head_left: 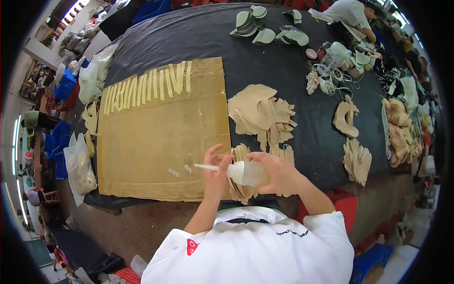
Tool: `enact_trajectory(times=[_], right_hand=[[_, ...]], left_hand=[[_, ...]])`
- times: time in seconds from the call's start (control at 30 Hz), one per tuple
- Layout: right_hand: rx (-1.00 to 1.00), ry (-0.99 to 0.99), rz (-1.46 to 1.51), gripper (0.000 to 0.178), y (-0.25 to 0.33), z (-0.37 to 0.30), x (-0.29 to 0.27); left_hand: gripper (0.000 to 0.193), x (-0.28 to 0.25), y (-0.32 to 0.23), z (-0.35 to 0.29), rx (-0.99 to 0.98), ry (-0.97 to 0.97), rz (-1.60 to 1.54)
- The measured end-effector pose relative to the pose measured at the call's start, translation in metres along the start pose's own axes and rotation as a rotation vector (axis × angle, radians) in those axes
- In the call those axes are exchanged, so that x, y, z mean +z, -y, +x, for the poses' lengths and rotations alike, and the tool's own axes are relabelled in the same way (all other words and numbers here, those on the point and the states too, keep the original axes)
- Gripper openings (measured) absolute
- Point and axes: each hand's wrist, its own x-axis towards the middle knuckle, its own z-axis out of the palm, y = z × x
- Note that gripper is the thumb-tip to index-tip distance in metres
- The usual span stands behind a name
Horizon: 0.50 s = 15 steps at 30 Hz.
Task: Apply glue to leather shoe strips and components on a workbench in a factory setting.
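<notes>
my right hand [280, 174] clasped a bottle [251, 173] by the lower right corner of the cardboard [161, 142], nozzle [206, 167] pointing left. left hand [215, 177] was at the nozzle, couldn't tell if gripping. yellow strips [161, 85] lay along cardboard's top, beige pieces [250, 109] right of it.

Brown floor [135, 225], black-covered table [198, 40], tube lights [21, 199]

Near the right front corner of the cardboard sheet [156, 142], the right hand [280, 173] grips a bottle [249, 173], left hand [216, 182] at its nozzle [204, 167]; strips [161, 85] line the sheet's far side.
</notes>
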Motion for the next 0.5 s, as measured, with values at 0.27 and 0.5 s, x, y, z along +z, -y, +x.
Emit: enact_trajectory(times=[0.27, 0.5], right_hand=[[-0.233, -0.978, 0.916, 0.103, -0.043, -0.027, 0.071], [-0.350, -1.154, 0.712, 0.102, -0.037, -0.055, 0.045]], left_hand=[[0.027, 0.026, 0.058, -0.007, -0.801, 0.126, -1.039], [0.036, 0.116, 0.079, -0.040, -0.895, 0.458, -1.065]])
